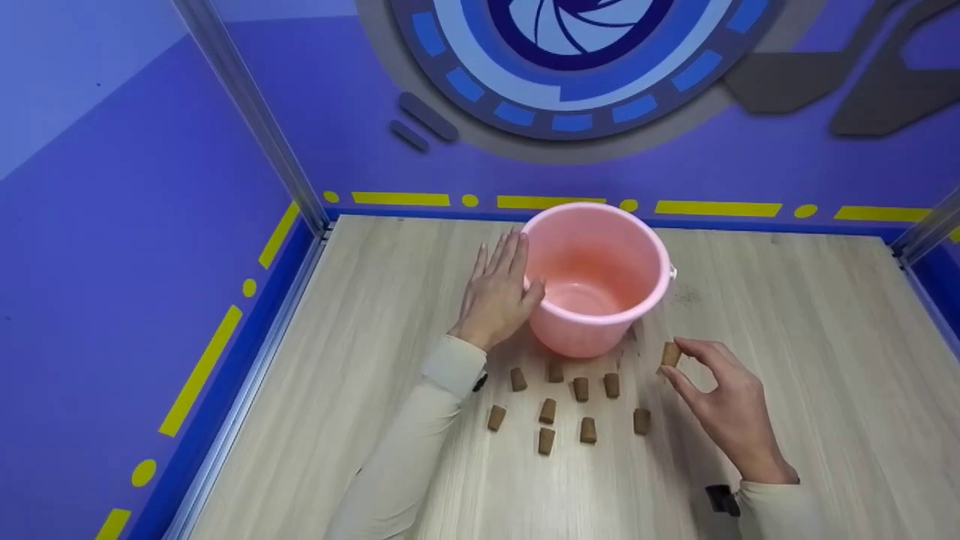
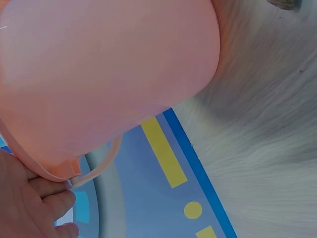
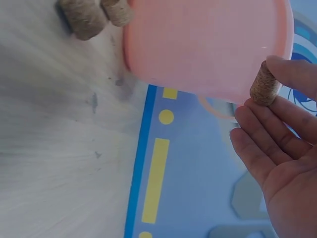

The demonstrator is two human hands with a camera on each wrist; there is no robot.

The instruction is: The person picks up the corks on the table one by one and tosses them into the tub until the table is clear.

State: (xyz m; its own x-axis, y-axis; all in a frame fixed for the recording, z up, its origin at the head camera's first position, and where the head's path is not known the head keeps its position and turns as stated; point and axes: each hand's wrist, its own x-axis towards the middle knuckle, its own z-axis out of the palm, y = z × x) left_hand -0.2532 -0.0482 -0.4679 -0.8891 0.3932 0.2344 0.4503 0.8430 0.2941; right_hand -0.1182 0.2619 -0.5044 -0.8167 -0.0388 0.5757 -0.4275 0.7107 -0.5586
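The right hand (image 1: 731, 399) pinches one cork (image 1: 670, 355), nine loose corks (image 1: 547, 411) lie on the desk (image 1: 825, 322), and the straight-fingered left hand (image 1: 496, 295) touches a seemingly corkless bucket (image 1: 577, 339).

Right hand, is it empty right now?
No, in the head view the right hand pinches a brown cork near the pink bucket.

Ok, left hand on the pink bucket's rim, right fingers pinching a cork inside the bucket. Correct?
Not inside: the head view shows the right fingers pinching that cork outside the pink bucket. The left hand is on its rim, as stated.
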